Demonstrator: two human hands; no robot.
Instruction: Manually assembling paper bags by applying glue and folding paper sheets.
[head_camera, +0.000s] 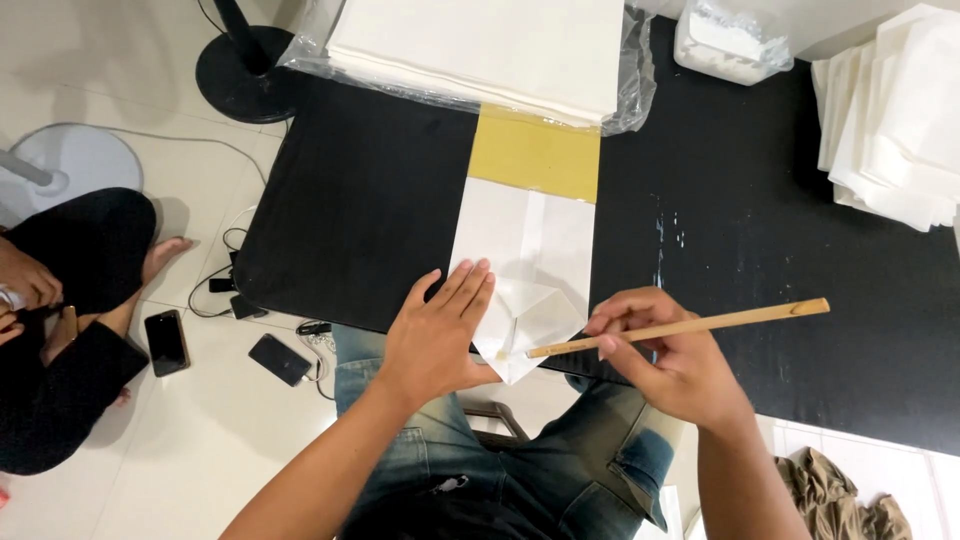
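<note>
A white paper bag (530, 250) lies flat on the black table (380, 200), its folded, pointed bottom end hanging over the near edge. A yellow strip (533, 153) lies just beyond the bag's far end. My left hand (440, 335) presses flat on the left side of the folded bottom, fingers together. My right hand (665, 355) grips a thin wooden stick (690, 325), whose left tip touches the fold of the bag.
A stack of white sheets in clear plastic (480, 45) sits at the table's far edge. A clear tub (730, 40) and a pile of folded white bags (895, 120) lie far right. Another person (60, 310) sits on the floor left, near two phones (167, 342) and fan bases (245, 70).
</note>
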